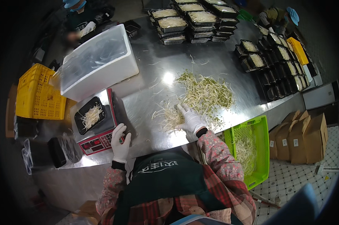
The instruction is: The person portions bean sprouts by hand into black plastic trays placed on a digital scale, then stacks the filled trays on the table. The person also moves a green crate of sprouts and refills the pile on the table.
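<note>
Left hand (120, 144): half-open, empty, at scale (98, 143). Right hand (191, 120): partly spread on sprouts (209, 93), grip unclear; heaped centrally, apparently for reach.

White glare spots the steel table (139, 101); the periphery darkens.

Both arms come up from the bottom edge, pretty far apart. Left arm (112, 183) goes almost straight up, right arm (222, 157) bends at the elbow and angles up and inward. Both have floral sleeves ending in dark cuffs (118, 165), and thin white gloves over the hands. Left hand (120, 144) has its back mostly to the camera, fingers up and kinda loosely bent, thumb (128, 137) standing off to the right with a clear gap. Right hand (192, 120) is reaching further forward, back up, fingers pointing up-left and spread, thumb out to the left.
</note>
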A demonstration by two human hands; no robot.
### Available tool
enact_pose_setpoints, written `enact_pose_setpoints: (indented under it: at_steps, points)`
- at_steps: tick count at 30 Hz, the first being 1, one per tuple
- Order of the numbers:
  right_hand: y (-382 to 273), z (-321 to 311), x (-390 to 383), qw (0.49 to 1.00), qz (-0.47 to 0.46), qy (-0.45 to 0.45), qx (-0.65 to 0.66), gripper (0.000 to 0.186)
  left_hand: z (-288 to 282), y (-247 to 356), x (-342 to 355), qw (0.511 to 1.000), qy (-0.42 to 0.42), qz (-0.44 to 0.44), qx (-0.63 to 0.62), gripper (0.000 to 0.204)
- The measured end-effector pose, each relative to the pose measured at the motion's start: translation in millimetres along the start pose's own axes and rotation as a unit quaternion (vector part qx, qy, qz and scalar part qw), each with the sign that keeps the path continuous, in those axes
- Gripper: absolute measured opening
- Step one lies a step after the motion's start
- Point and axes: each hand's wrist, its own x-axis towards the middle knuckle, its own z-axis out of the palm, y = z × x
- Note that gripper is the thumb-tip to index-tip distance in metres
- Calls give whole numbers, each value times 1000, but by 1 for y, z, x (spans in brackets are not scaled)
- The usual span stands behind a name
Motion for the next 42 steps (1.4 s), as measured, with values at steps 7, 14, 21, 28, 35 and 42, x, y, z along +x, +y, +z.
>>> enact_pose_setpoints:
  at_steps: [7,14,21,28,35,42]
  points:
    - [-23,29,22,992,46,-54,-102,74,-88,-8,23,968,219,-21,123,57]
    - [-24,-6,30,925,88,33,368,38,-140,-62,27,961,193,-82,180,86]
    - [-68,-14,73,778,-48,21,625,32,-150,-136,43,984,105,-132,57,30]
    - [-245,-54,95,658,-205,-40,723,34,-128,-85,32,984,171,-15,47,21]
    - [-315,34,140,916,-334,-66,210,53,-127,-98,25,980,197,-4,26,22]
    - [-310,36,171,904,-286,72,311,46,-138,-98,15,979,189,-30,68,25]
